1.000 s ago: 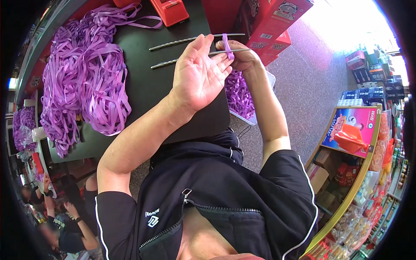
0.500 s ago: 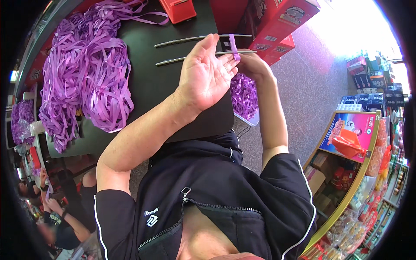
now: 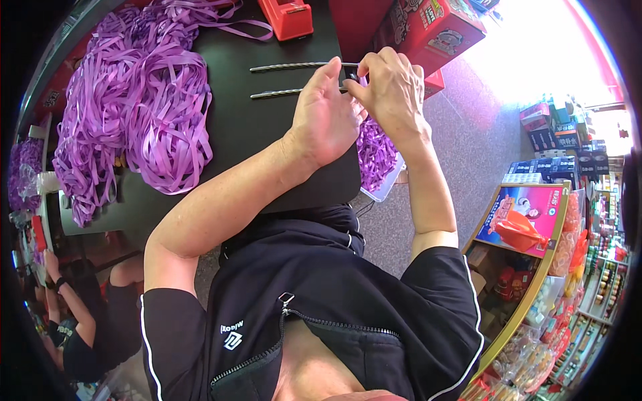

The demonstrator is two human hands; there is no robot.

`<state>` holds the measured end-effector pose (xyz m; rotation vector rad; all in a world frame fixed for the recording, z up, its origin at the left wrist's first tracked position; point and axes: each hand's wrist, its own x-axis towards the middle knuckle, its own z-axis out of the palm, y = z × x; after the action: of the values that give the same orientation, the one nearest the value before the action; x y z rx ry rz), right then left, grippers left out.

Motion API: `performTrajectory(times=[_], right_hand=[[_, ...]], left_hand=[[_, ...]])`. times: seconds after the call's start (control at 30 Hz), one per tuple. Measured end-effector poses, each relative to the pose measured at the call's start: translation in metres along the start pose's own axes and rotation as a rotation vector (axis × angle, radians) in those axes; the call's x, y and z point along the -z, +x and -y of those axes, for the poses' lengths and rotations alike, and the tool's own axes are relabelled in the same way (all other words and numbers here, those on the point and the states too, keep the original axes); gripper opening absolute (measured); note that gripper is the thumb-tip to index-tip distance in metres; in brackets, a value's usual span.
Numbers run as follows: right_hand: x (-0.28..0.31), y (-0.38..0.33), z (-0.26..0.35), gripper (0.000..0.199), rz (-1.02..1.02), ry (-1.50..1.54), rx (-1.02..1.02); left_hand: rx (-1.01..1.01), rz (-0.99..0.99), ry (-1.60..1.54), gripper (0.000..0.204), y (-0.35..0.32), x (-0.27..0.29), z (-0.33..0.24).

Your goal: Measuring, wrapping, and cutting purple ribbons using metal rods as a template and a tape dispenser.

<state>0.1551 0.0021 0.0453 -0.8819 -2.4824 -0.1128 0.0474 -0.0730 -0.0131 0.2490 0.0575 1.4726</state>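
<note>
Two twisted metal rods (image 3: pixel 284 66) lie side by side, level above the dark tabletop. My left hand (image 3: pixel 326 119) is beside the nearer rod, palm turned up and thumb stretched out; its other fingers bend toward the right and are partly in shadow. My right hand (image 3: pixel 396 97) comes over the rods' right part with its back showing. Its thumb and fingertips close in there, and whatever they pinch is hidden. The purple ribbon around the rods is not visible now. Below the hands, a pile of purple ribbon (image 3: pixel 376 157) fills a pale bin (image 3: pixel 383 192).
Large heaps of purple ribbon (image 3: pixel 167 120) cover the left of the dark table (image 3: pixel 234 134). A red tape dispenser (image 3: pixel 289 19) stands at its far edge. Red boxes (image 3: pixel 431 33) are stacked beyond my right hand. A co-worker's arm (image 3: pixel 77 301) shows at lower left; a display case (image 3: pixel 518 220) stands right.
My right hand has come up from behind the rods to over their right part, fingers curled. The ribbon loop across the rods has gone out of sight. My left hand has moved slightly right.
</note>
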Motion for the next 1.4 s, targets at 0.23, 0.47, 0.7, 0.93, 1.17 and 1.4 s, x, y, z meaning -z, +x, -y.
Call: performTrajectory(times=[0.23,0.47,0.7,0.93,1.17,1.4], right_hand=[[-0.003,0.007,0.007,0.027,0.086,-0.152,-0.017],[-0.002,0.009,0.012,0.019,0.151,-0.198,-0.036],[0.0,0.012,0.006,0.019,0.11,-0.17,-0.054],[0.027,0.027,-0.005,0.022,0.191,0.161,-0.291],[0.016,0.015,0.0,0.021,0.164,-0.073,0.055],[0.005,0.011,0.007,0.022,0.172,-0.203,0.049]], left_hand=[[-0.008,-0.117,-0.003,0.027,-0.005,-0.024,0.002],[-0.013,-0.099,-0.01,0.015,-0.003,-0.018,0.002],[0.025,-0.2,0.137,0.062,-0.002,-0.028,0.005],[0.002,-0.23,0.2,0.094,-0.005,-0.033,0.006],[0.002,-0.15,0.206,0.089,-0.005,-0.03,0.005],[-0.021,-0.175,0.06,0.03,-0.004,-0.028,0.004]])
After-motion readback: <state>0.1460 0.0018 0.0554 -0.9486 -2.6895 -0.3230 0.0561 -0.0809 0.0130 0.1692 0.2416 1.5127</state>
